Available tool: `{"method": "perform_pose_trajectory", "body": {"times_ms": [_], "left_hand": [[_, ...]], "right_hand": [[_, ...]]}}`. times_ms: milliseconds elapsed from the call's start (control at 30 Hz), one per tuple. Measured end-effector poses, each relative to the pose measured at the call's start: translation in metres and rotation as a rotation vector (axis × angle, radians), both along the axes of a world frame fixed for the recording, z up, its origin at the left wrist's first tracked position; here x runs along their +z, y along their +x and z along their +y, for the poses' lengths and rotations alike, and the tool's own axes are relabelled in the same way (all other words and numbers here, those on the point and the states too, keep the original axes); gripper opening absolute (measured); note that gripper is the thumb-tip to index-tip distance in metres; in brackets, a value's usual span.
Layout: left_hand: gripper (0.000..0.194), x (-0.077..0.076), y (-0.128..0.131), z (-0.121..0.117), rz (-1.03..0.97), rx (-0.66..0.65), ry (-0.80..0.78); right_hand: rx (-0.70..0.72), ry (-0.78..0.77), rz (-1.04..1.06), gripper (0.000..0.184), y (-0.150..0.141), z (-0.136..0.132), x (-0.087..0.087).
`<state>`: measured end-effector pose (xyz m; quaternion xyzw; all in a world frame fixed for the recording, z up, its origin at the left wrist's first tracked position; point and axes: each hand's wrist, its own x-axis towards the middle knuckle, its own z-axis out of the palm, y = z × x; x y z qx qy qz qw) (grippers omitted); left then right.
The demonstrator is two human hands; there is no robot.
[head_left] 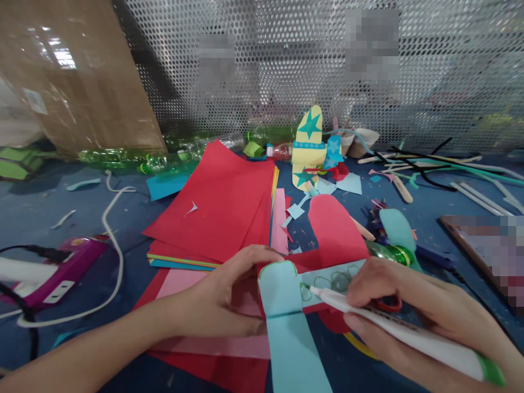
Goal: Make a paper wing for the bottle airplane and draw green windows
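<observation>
My left hand [213, 300] curls around the left side of a red and light blue paper cutout, thumb and fingers closed on its edge. A long light blue strip [286, 338] with a rounded, green-outlined top stands at its near side and hangs toward me. Behind it runs a light blue band [317, 281] bearing green drawn loops. A rounded red piece [338, 232] rises beyond. My right hand [393, 305] grips a white marker [421, 338] with a green end; its tip meets the band at one green loop. The cutout's underside is hidden.
A stack of coloured paper [221, 202] lies at centre left. Behind are plastic bottles [164, 162] and a yellow cutout with teal stars [309, 155]. Purple power strip [69, 267] and white cable sit left; a phone-like device [487, 256] lies right. A perforated metal screen [278, 71] stands behind.
</observation>
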<state>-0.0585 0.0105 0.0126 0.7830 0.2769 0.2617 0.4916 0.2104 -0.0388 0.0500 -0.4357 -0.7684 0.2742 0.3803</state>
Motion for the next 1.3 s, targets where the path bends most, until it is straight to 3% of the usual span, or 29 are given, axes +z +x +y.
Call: {"method": "perform_pose_trajectory", "body": {"times_ms": [200, 367, 1300], "left_hand": [[0.075, -0.0017, -0.0001, -0.0001, 0.0, 0.0, -0.013], [0.073, 0.0006, 0.0009, 0.0006, -0.005, -0.005, -0.002], [0.072, 0.0002, 0.0008, -0.0002, -0.013, 0.005, -0.018]], "right_hand": [[-0.002, 0.025, -0.056, 0.017, 0.0017, 0.0022, 0.0019], [0.098, 0.012, -0.099, 0.017, 0.0052, 0.004, 0.0066], [0.11, 0.023, -0.115, 0.018, 0.0063, 0.0013, 0.0047]]}}
